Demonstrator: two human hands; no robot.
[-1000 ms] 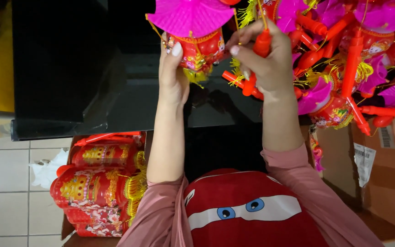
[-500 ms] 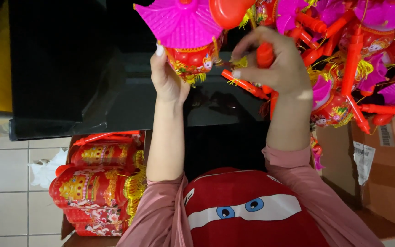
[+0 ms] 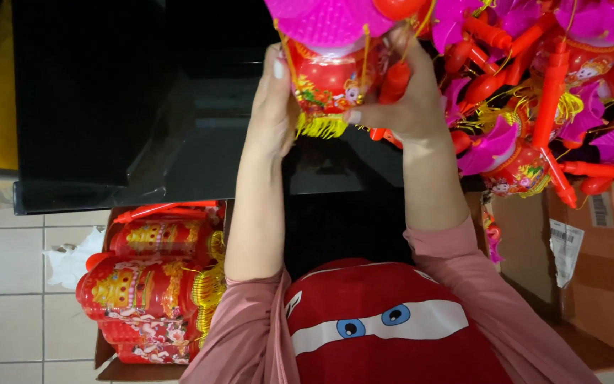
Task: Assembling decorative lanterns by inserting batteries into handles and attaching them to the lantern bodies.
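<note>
Black surface (image 3: 143, 128) spans frame; pile of finished lanterns (image 3: 556, 92) heaped at right, flat-packed lanterns in box (image 3: 151, 284) on floor at left.

Step judged: assembling red lantern (image 3: 325, 78) with pink top, held raised over surface.

Left hand (image 3: 273, 107) cups lantern's side; right hand (image 3: 406, 99) clamped on opposite side, pinching red handle stick (image 3: 394, 82).

Long axis runs toward and away from camera, tassel fringe toward wearer, pink top away.

Next move likely calls for steady grip while seating stick.

Both hands have closed in: the left hand (image 3: 273, 107) and right hand (image 3: 399, 99) now cup the lantern (image 3: 325, 78).
</note>
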